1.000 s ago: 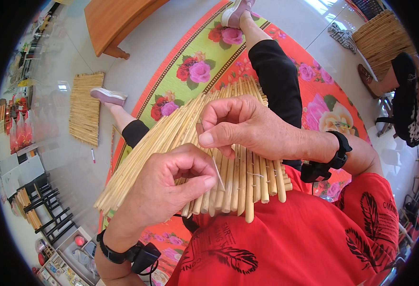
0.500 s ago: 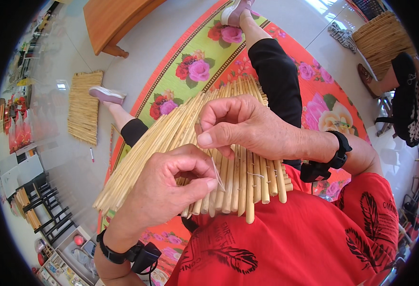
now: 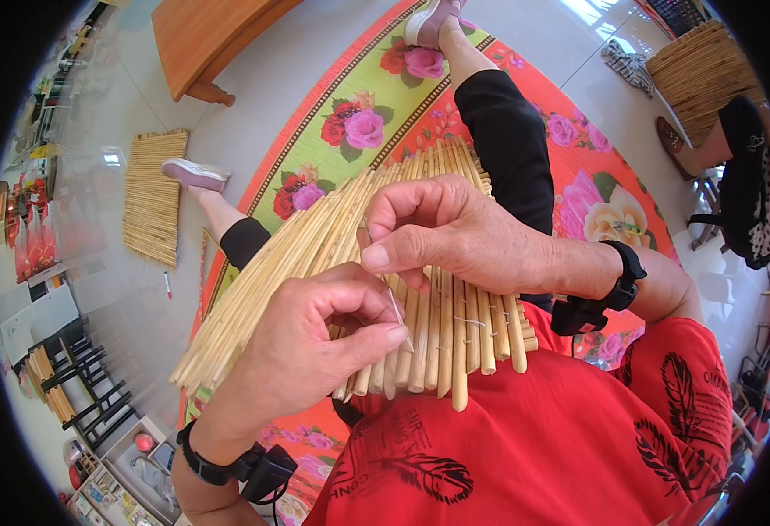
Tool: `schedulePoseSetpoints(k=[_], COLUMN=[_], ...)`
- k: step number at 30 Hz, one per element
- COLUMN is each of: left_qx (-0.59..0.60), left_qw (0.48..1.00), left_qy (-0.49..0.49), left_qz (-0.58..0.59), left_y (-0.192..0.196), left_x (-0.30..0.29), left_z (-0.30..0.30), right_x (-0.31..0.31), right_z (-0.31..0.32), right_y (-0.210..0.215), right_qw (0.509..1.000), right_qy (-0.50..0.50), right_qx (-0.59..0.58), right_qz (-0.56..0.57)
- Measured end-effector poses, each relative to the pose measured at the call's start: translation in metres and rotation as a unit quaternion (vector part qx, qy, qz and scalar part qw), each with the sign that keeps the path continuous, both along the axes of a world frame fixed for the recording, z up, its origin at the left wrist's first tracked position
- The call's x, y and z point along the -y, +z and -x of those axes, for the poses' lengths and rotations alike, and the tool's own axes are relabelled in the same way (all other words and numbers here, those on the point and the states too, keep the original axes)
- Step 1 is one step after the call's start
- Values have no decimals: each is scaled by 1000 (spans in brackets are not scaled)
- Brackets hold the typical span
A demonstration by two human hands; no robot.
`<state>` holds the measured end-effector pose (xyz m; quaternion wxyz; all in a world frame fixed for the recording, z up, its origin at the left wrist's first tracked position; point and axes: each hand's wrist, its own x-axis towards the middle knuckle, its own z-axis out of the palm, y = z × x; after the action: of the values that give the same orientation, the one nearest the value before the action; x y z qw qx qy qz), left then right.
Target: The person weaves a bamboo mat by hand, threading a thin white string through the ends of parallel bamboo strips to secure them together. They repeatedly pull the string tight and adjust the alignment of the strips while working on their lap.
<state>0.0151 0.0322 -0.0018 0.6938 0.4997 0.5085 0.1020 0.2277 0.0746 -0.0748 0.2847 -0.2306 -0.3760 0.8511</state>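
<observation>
- Thumb and forefinger of the left hand [image 3: 315,337] are pinching a pale thread [image 3: 396,309].
- Right hand [image 3: 468,232], just ahead of the left and apart from it, is holding its fingertips together on a thin strand [image 3: 365,231], too fine to identify.
- Stick mat [image 3: 323,250] is lying beneath both hands.
- Floral cloth [image 3: 363,129] is spreading beyond them.
- Stick panel [image 3: 152,197] is resting well left of the hands, beside a shoe [image 3: 197,174].
- Wooden table [image 3: 214,39] is standing farther ahead, leftward.
</observation>
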Motion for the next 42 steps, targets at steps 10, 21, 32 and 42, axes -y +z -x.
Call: schedulePoseSetpoints(k=[10,21,32,42], left_qx=[19,-22,-98,-266], left_qw=[1000,990,903,692], left_qy=[-12,115,-72,-114], left_qz=[-22,-74,-412,-661], left_y=[-3,-4,27,-15], left_x=[2,-7,38,76], left_z=[8,3,14,9], right_x=[-1,0,2,-13], right_z=[-1,-1,-8,-19], right_y=[1,0,9,25], right_qw=[1000,1000,997,854], right_qy=[12,-1,-62,32], right_qx=[25,2,-37,122], right_qz=[-1,4,24,-504])
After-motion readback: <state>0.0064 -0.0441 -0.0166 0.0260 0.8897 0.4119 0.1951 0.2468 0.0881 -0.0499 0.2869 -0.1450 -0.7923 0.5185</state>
